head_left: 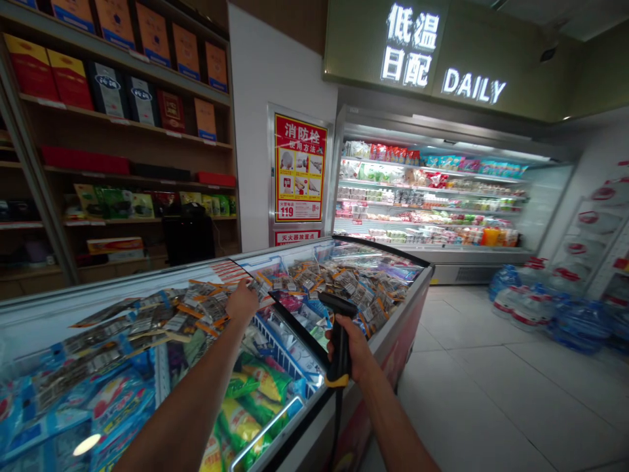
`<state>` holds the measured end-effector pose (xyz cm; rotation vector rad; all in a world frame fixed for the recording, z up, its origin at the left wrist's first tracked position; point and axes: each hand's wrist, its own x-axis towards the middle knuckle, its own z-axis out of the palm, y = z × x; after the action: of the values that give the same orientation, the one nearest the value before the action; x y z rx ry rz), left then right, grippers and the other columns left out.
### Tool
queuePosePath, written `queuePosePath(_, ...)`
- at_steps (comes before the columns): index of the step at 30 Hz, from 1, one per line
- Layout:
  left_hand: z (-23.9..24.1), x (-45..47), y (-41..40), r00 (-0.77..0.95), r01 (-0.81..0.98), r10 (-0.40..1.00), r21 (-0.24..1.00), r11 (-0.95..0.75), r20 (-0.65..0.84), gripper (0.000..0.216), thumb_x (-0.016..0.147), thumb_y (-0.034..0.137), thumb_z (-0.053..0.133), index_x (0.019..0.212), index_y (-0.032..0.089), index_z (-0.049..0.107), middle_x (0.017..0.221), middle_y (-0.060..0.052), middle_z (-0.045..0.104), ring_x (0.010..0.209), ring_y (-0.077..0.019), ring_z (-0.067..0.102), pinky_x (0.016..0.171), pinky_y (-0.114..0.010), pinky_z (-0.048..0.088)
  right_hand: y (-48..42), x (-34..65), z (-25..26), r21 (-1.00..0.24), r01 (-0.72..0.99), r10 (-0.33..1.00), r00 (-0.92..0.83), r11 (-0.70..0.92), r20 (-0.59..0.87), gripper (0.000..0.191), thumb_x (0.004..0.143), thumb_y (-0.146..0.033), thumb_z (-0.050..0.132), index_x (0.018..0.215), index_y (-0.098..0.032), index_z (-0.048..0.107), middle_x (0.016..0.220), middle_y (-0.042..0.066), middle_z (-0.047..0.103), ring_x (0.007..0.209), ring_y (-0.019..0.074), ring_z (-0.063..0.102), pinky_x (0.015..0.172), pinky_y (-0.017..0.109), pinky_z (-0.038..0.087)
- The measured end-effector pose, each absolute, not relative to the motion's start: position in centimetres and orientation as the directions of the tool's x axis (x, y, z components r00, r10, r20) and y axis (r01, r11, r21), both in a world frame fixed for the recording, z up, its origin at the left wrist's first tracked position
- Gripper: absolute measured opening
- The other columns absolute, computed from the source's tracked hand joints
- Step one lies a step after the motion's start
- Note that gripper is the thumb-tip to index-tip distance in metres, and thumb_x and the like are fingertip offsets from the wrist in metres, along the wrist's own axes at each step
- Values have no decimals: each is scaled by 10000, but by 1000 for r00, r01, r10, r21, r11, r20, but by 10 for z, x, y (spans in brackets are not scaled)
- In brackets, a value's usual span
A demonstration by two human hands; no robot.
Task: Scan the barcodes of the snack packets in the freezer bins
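My right hand [358,344] is wrapped round the handle of a black barcode scanner [340,347] with a yellow-trimmed base. Its cable hangs down past the freezer's edge. My left hand [242,300] reaches out over the chest freezer [417,295], fingers pinched at a small packet [258,286] with a grey and orange pattern; the fingertips are partly hidden. Many similar packets [191,305] lie spread in loose piles across the freezer's glass top. The scanner head is held to the right of my left hand, above the glass.
Under the glass lie green and yellow bags [260,387] and blue packages [118,400] among wire baskets. Shelves of boxes [157,39] stand at the left. A lit open fridge [432,196] is behind. Bundled water bottles [580,324] stand on the floor at the right.
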<state>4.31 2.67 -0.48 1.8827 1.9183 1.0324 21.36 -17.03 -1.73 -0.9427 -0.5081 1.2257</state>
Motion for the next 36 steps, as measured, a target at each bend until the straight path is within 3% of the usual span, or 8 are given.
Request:
queuePosePath(7,-21,37,17,88,950,805,194,-245,587,377,745,126,321,1061,177,520,1184,-144,462,1114,-309,364,881,-522,233,-170,216,-17,-829,-557,932,321,44,-166,277,607,-418,572,688,-182,452,480,-34,550,317,100,468,287,215,375)
queuePosePath(10,-33,44,15,334,915,796,28,-401,505,337,765,189,340,1017,226,560,1235,-107,436,1173,-297,291,933,-536,127,-169,216,-17,-837,-545,928,333,43,-169,270,615,-416,567,681,-182,449,479,-36,549,316,99,467,284,215,377)
queuePosePath(13,-40,41,19,340,925,852,20,-379,398,315,764,274,370,998,238,578,1207,-114,461,1160,-331,293,902,-571,133,-168,216,-18,-846,-531,929,334,45,-160,272,611,-418,567,675,-182,447,476,-38,547,311,98,463,277,215,372)
queuePosePath(24,-25,-2,46,155,980,890,50,-194,430,329,765,300,369,1007,220,577,1208,-111,467,1163,-341,284,891,-584,121,-163,228,-22,-843,-534,919,361,64,-159,283,617,-425,574,665,-172,457,490,-24,564,315,96,476,285,211,377)
queuePosePath(26,-21,13,44,146,973,861,86,-214,487,322,737,283,415,1000,191,576,1222,-129,449,1165,-339,287,902,-568,135,-164,230,-21,-846,-528,916,369,69,-156,286,616,-429,574,655,-170,457,487,-23,563,316,96,475,283,211,377)
queuePosePath(28,-17,41,41,147,932,863,224,-284,484,325,723,263,436,1006,177,569,1201,-131,470,1129,-316,356,906,-510,215,-165,232,-20,-849,-522,913,379,78,-150,284,614,-424,577,637,-169,454,485,-23,562,315,94,472,281,209,376)
queuePosePath(32,-16,116,36,238,577,936,738,-350,259,317,736,198,423,1018,153,562,1039,-99,589,974,-205,520,822,-306,372,-169,236,-16,-854,-512,903,406,94,-144,275,615,-416,573,636,-168,458,476,-26,555,307,89,464,275,202,366)
queuePosePath(36,-29,174,38,228,453,950,840,-299,215,291,734,169,445,994,148,573,1049,-88,593,951,-174,539,759,-246,407,-169,243,-17,-864,-500,892,417,63,-176,284,604,-427,570,651,-170,458,453,-25,544,290,100,456,261,210,353)
